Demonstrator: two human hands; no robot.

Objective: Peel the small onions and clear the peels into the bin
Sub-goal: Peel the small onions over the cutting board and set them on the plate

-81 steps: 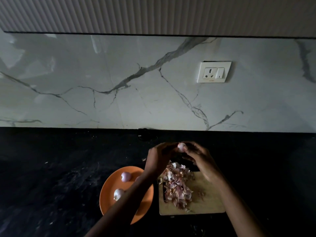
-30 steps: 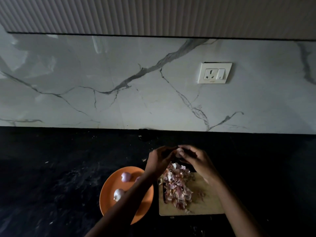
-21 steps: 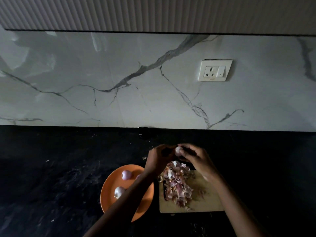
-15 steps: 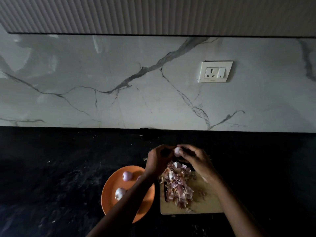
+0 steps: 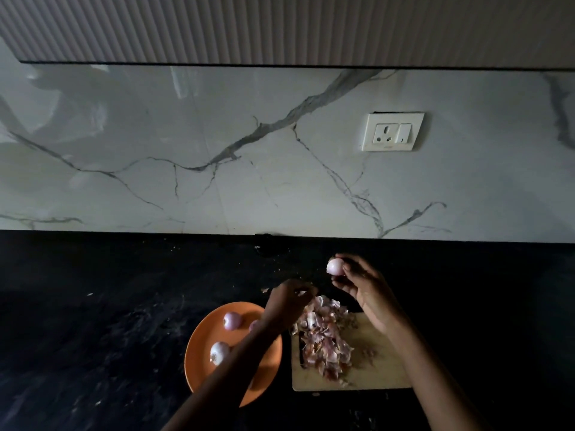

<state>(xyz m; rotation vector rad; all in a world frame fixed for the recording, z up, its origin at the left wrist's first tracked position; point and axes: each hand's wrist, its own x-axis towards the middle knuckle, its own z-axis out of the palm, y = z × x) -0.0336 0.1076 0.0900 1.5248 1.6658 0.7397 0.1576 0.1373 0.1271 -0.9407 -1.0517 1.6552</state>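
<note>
Onion [image 5: 334, 266] pinched at right hand's [image 5: 367, 293] fingertips, above the peels [image 5: 323, 337].

Dim kitchen: veined marble backsplash [image 5: 217, 144], white wall socket [image 5: 392, 132], black stone counter [image 5: 93, 306].

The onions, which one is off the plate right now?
The onion pinched in the right hand, held above the counter. The others lie on the orange plate, beside the left forearm.
</note>
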